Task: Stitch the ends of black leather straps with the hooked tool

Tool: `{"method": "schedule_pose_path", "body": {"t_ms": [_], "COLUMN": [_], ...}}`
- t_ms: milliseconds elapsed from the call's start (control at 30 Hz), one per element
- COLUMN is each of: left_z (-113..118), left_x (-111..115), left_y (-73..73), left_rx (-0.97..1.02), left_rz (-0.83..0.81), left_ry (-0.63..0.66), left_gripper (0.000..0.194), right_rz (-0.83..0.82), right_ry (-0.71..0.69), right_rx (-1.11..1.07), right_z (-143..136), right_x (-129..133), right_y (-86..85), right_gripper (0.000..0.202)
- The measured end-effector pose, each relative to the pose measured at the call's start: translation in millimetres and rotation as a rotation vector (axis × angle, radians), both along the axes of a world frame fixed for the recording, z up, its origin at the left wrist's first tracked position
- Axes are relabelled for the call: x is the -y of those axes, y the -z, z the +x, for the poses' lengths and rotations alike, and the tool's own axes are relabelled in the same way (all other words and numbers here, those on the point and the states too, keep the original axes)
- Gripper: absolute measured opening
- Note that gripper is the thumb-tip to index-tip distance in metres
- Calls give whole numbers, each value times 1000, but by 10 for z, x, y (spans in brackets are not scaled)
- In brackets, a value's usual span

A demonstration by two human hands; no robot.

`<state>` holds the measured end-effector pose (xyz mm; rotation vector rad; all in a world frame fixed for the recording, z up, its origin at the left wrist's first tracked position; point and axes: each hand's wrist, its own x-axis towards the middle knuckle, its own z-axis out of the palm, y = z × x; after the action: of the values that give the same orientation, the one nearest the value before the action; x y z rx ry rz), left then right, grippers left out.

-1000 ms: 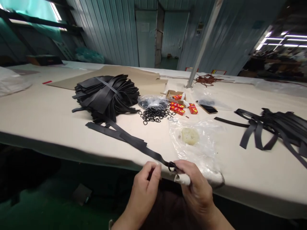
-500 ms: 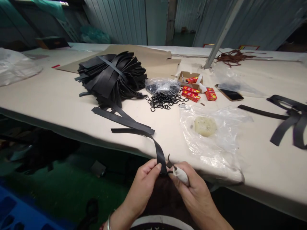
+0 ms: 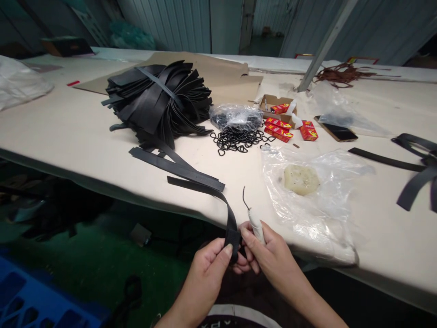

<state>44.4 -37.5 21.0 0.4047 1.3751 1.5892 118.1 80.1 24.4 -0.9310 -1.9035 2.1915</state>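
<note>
My left hand (image 3: 212,265) is closed on a black strap (image 3: 228,207), its thumb pressing a folded-over end near the table's front edge. The strap's other end lies on the tabletop. In my right hand (image 3: 268,251) is a hooked awl (image 3: 256,224), its handle wrapped in white and its thin, bent metal tip pointing up and away. My right fingertips are close to the strap's folded end; whether they grip it too is hard to see. Several loose black straps (image 3: 177,169) lie just beyond, in front of a large tied bundle of black straps (image 3: 153,102).
Black metal rings (image 3: 235,140) are piled beside a plastic bag (image 3: 235,117). Small red boxes (image 3: 278,133), a phone (image 3: 336,129) and a yellowish block (image 3: 302,179) on clear plastic (image 3: 283,205) lie to the right. A metal pole (image 3: 324,45) rises from the table (image 3: 85,136).
The awl has turned upright in my right hand, its tip now clear of the strap. The strap's end is folded over under my left thumb. The view has shifted slightly.
</note>
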Motion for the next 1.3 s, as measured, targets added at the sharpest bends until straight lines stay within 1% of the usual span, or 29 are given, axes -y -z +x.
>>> {"method": "schedule_pose_path", "body": {"t_ms": [133, 200, 267, 367, 400, 500, 567, 633, 700, 767, 933, 1133, 1233, 1300], "left_z": [23, 17, -1, -32, -38, -33, -20, -9, -3, 0, 10, 15, 12, 16], "left_x": [46, 59, 66, 69, 70, 77, 88, 100, 107, 106, 93, 100, 87, 72], "left_y": [63, 78, 82, 79, 78, 81, 85, 84, 75, 58, 0, -43, -41, -29], "left_rx": [67, 101, 108, 49, 31, 62, 95, 97, 101, 134, 199, 198, 171, 141], "left_rz": [-24, -23, -41, -95, -106, -95, -69, -37, -6, 26, 98, 69, 29, 27], "left_ry": [-14, 0, 18, 22, 19, 23, 16, -5, -23, -19, 26, 62, 82, 58], "left_gripper": [26, 25, 22, 19, 20, 24, 25, 25, 23, 22, 22, 22, 21, 19], "right_rz": [-249, -268, -189, 27, 66, 77, 150, 324, 503, 617, 691, 682, 679, 723], "right_ry": [-77, -74, -74, -91, -94, -63, -14, -7, -42, -59, -61, -117, -123, -104], "right_rx": [-92, -87, -43, -7, -10, -24, -22, -56, -124, -185, -263, -272, -234, -238], "right_z": [18, 23, 22, 20, 21, 43, 71, 104, 130, 145, 168, 182, 188, 204], "right_x": [39, 45, 41, 42, 49, 82, 101, 107, 103, 97, 81, 44, 40, 45], "right_y": [73, 104, 119, 117, 113, 92, 76, 69, 80, 105, 145, 57, 28, 38], "right_gripper": [36, 37, 37, 35, 34, 30, 27, 20, 12, 8, 16, 22, 19, 14]}}
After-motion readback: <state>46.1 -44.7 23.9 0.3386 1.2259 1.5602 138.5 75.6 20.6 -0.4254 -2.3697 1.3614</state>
